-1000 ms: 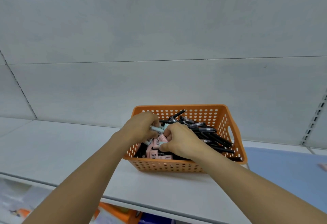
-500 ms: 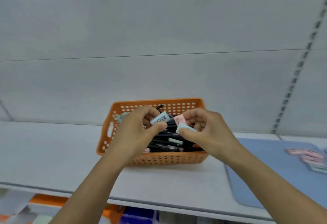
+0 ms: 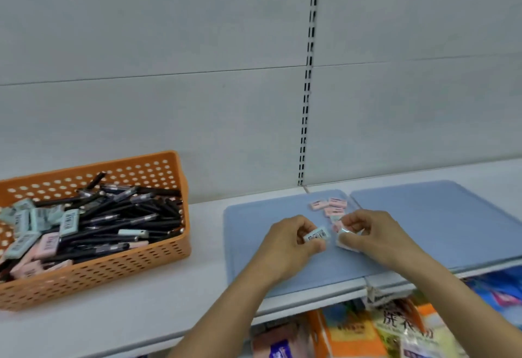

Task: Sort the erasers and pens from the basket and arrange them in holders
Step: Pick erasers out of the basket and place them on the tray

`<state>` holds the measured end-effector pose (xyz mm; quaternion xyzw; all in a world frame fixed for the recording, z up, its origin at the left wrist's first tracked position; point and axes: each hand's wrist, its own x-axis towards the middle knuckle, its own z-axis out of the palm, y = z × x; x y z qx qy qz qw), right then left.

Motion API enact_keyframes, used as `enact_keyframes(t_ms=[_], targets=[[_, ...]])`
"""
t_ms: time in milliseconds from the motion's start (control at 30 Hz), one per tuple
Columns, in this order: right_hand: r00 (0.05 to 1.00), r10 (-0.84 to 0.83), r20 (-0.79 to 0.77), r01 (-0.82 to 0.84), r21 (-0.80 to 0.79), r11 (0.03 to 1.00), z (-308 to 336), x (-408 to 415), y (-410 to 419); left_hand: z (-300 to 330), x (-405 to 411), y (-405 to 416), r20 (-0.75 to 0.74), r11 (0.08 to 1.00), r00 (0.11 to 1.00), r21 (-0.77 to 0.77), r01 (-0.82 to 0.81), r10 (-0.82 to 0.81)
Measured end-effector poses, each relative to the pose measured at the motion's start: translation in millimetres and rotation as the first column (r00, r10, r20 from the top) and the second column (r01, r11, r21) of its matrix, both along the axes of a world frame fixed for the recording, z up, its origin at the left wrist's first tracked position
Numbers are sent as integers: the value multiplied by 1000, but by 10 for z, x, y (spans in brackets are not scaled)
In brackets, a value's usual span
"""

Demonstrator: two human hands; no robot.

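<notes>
**Hands carry erasers from basket to blue mat**

Both hands have swung right since half a second ago, away from above the orange basket (image 3: 93,250) and over to the left blue mat (image 3: 254,258) on the shelf (image 3: 158,312). I go from the big things down. At the shelf's left end, that basket still holds a heap of black pens (image 3: 121,216) at the back and right, with pink and mint erasers (image 3: 42,233) at the left and front. A second blue mat (image 3: 440,216) lies just beside the first.

My left hand (image 3: 285,247) pinches a mint eraser (image 3: 317,235), barcode up, between thumb and fingers. My right hand (image 3: 372,237) is curled round several wrapped erasers (image 3: 343,240); how many I cannot tell. Just beyond them, a small cluster of pink erasers (image 3: 329,206) already lies flat on the mat.

To do this well, I judge each piece should go down flat, label up, touching the cluster's edge, one at a time, so the right hand's bundle does not spill. I see no holders.
</notes>
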<state>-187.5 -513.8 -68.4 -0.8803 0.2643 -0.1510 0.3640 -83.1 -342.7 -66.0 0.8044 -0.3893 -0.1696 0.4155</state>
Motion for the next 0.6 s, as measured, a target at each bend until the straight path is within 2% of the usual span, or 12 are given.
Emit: enact_keyframes(t_ms=[167,233,333,433,533,600], targets=[[993,19,-120,-54,-300,952,-77,-149,-141,-211,72,-398,338,983,941,158,-96,38],[994,31,-103,-65,-342,938,-92,-215,-163,-251,81,-374,364,987,931,138,-80,24],[990,128,-52,-138,-285,949,-83,-344,-193,-297,73,-272,391,993,919,117,1,-47],[967,224,-125,-249,-244,937,-61,-389,-176,-296,78,-266,428,990,901,142,12,-72],[975,129,-179,-185,-345,920,-79,-352,-170,-261,82,-363,460,984,888,154,-85,5],[977,99,-186,-161,-354,921,-88,-312,-151,-240,75,-443,479,974,876,168,-154,56]])
